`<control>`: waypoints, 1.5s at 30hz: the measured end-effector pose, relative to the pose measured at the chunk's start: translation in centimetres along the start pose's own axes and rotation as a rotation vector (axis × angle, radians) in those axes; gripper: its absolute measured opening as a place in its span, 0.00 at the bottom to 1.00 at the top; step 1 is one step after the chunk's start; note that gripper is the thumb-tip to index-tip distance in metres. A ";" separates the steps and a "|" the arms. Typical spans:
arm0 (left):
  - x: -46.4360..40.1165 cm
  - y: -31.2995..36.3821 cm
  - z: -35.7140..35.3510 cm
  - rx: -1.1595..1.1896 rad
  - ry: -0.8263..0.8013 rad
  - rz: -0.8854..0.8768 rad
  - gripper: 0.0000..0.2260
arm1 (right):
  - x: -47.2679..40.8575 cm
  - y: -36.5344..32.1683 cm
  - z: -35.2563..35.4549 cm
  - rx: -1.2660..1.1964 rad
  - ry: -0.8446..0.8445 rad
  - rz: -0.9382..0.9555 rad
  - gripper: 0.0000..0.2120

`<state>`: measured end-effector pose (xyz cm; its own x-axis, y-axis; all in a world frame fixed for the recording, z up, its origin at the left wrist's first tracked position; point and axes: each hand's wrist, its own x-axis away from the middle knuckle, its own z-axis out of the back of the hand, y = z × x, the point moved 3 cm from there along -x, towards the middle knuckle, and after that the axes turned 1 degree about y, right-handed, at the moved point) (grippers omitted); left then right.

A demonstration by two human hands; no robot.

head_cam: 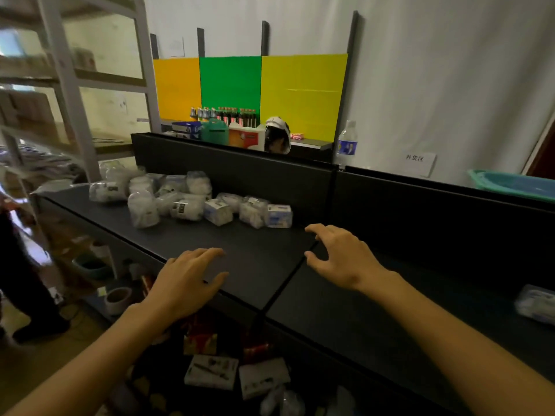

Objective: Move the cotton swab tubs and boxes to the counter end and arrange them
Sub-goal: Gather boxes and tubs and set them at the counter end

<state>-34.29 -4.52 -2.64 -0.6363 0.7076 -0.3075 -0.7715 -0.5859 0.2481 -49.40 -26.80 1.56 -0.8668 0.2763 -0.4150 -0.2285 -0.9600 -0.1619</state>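
Several clear cotton swab tubs [143, 209] and small white-blue boxes [279, 216] lie jumbled on the dark counter [255, 250], at its far left part. Another box [218, 211] stands among them. One more clear package [536, 304] sits at the right edge of the counter. My left hand [187, 280] hovers over the counter's front edge with fingers straight and holds nothing. My right hand [339, 253] is spread above the counter, just right of the nearest box, also holding nothing.
A black back panel [270, 175] runs behind the counter. A water bottle [347, 144] stands on it, a teal basin [516, 184] at far right. Metal shelving [75, 85] rises on the left. Boxed goods [210, 372] fill the lower shelf. A person's legs [21, 265] are at left.
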 end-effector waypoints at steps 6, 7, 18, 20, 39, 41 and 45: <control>-2.2 -6.0 0.0 0.066 -0.017 0.035 0.21 | -3.3 -1.9 -3.3 0.004 -0.058 -0.081 0.25; -2.9 -6.9 -0.1 0.072 -0.018 0.034 0.21 | -4.1 -1.9 -3.7 0.013 -0.063 -0.087 0.25; -13.9 -12.9 -0.8 0.044 0.028 0.003 0.20 | -16.1 -1.3 -9.3 0.017 -0.128 -0.127 0.24; -15.9 -13.2 -0.8 0.057 0.064 -0.033 0.18 | -18.3 -1.4 -10.5 0.007 -0.143 -0.128 0.25; -27.5 -14.4 -4.2 -0.105 -0.119 -0.348 0.25 | -23.0 -1.5 -14.4 0.094 -0.202 -0.362 0.24; -27.7 -14.5 -4.1 -0.078 -0.138 -0.408 0.23 | -22.6 -2.1 -14.3 0.082 -0.215 -0.388 0.24; -27.8 -14.8 -3.8 0.010 -0.202 -0.524 0.23 | -21.7 -3.5 -13.9 0.025 -0.218 -0.443 0.23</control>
<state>-5.16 -16.97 -1.28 -0.1559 0.9651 -0.2102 -0.9840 -0.1332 0.1182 -23.64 -28.83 -1.31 -0.7557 0.6450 -0.1132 -0.6046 -0.7536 -0.2580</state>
